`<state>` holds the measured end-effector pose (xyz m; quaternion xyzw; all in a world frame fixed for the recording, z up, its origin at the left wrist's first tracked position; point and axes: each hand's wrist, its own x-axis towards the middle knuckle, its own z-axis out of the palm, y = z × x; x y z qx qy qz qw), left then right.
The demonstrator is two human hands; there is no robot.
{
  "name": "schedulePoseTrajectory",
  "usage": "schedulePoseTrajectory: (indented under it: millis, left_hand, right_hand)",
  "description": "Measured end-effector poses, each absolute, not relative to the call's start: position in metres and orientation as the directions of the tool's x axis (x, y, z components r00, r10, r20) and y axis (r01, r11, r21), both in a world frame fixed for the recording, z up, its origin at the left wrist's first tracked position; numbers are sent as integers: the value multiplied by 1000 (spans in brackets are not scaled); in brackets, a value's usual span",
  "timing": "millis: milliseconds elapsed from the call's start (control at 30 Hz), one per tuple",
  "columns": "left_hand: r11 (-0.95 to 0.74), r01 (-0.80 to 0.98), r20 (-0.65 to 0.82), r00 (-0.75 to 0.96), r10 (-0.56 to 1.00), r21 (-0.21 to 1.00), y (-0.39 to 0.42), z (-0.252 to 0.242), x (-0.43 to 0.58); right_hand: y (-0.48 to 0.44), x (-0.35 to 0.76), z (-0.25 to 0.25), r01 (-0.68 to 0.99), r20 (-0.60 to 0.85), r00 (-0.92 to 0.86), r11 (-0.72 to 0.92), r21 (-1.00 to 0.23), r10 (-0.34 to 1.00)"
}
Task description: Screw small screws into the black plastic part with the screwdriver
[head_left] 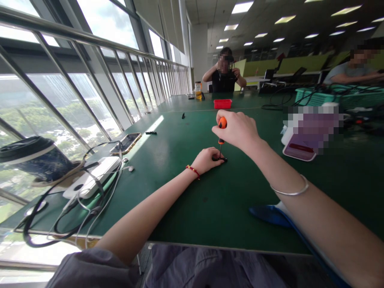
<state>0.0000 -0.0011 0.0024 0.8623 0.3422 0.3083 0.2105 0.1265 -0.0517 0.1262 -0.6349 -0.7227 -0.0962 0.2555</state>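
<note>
My right hand (238, 127) is closed around the orange and black handle of a screwdriver (222, 123), which stands upright with its shaft pointing down. The tip meets a small black part (221, 159) lying on the green table (177, 192). My left hand (207, 160) rests on the tabletop, its fingers pinching that black part beside the screwdriver's tip. The part's exact kind is too small to make out, and the fingers cover some of it.
Two more small black pieces (151, 133) lie further off. A red tray (222, 104) stands toward the far end. Left are a phone (127, 143), cables, a white device (92, 178) and a cup (36, 160). At right are another phone (312, 136) and a green basket (318, 97). Two people sit beyond.
</note>
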Motion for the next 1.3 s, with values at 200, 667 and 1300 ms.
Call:
schedulePoseTrajectory:
  millis: [200, 667, 1300]
  left_hand:
    - [-672, 428, 389, 577, 718, 605, 2, -2, 0]
    - [-655, 443, 370, 572, 732, 612, 1, -1, -1]
    - [-665, 438, 379, 576, 724, 604, 3, -3, -1]
  right_hand:
    - [-53, 136, 135, 965, 420, -66, 165, -204, 905]
    - [-50, 143, 136, 975, 435, -58, 145, -169, 898]
    - [-50, 144, 137, 983, 406, -42, 111, -149, 913]
